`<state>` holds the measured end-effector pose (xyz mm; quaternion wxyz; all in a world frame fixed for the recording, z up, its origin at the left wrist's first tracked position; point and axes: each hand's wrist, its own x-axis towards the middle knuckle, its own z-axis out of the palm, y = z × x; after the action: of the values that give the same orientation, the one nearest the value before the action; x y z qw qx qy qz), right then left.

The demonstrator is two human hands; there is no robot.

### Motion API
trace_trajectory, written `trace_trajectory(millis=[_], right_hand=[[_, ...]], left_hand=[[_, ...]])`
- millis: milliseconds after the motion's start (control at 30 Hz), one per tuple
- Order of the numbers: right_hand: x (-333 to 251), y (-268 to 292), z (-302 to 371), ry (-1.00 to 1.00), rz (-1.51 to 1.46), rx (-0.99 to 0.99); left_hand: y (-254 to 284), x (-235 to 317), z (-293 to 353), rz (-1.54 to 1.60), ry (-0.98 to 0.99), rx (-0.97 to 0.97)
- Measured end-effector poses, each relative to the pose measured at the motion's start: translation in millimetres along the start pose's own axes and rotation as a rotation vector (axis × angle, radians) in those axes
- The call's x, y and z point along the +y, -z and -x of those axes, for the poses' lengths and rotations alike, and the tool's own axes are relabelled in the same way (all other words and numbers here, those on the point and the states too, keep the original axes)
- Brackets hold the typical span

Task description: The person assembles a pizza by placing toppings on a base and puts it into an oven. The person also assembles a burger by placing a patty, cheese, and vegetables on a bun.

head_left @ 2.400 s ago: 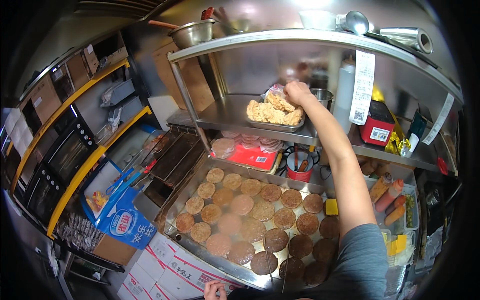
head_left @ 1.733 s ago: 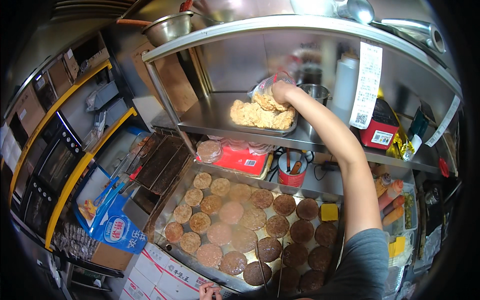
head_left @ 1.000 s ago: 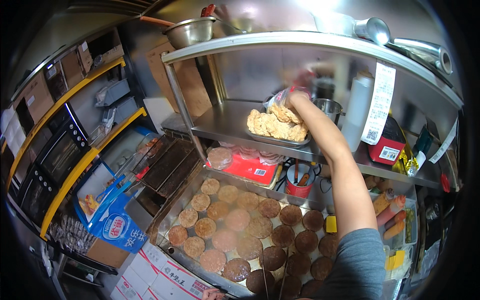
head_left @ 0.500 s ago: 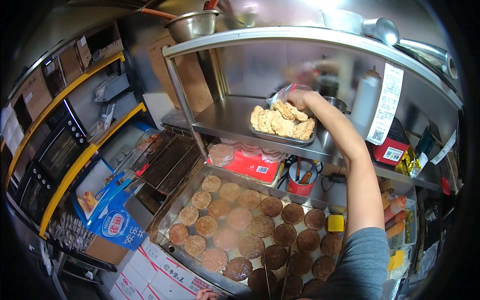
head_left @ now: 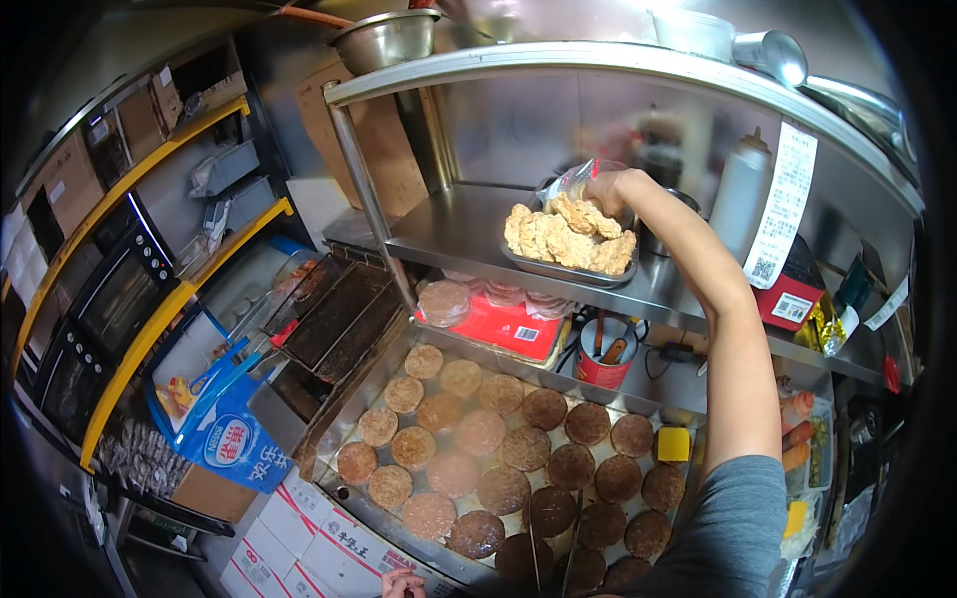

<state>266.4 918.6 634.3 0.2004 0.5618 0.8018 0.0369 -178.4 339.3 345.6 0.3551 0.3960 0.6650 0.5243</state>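
My right arm reaches up over the griddle to the steel shelf. The right hand [head_left: 610,189] is bent down behind the fried chicken pieces [head_left: 563,237], against a clear plastic bag with red print [head_left: 581,177]. Its fingertips are hidden, so their grip does not show. The chicken lies heaped in a dark metal tray [head_left: 570,273] at the shelf's front edge. At the bottom edge, my left hand [head_left: 401,582] shows only in part, fingers curled, with a small dark thing at them that I cannot make out.
Round meat patties [head_left: 525,448], some pale and some browned, cover much of the griddle, with a yellow block [head_left: 673,445] at its right. Below the shelf stand a red tin of utensils [head_left: 604,365] and a red package [head_left: 518,331]. A squeeze bottle [head_left: 741,194] stands on the shelf.
The whole view has shifted slightly. My right hand stays at the bag behind the chicken, its wrist bent a little more. The left hand remains at the lower edge.
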Motion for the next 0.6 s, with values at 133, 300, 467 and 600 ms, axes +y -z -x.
trace_trajectory(millis=[133,300,467,600], right_hand=[[-7,9,14,0.035,0.010,0.033],[-12,26,19,0.038,0.091,0.070],[-42,61,56,-0.121,0.093,0.190],[-43,70,87,-0.075,0.042,0.396]], left_hand=[[1,10,-5,-0.433,-0.324,-0.085],[1,-1,-6,-0.382,-0.356,-0.125],[-6,23,-11,0.066,0.113,-0.228],[-10,57,-31,-0.285,-0.461,-0.450]])
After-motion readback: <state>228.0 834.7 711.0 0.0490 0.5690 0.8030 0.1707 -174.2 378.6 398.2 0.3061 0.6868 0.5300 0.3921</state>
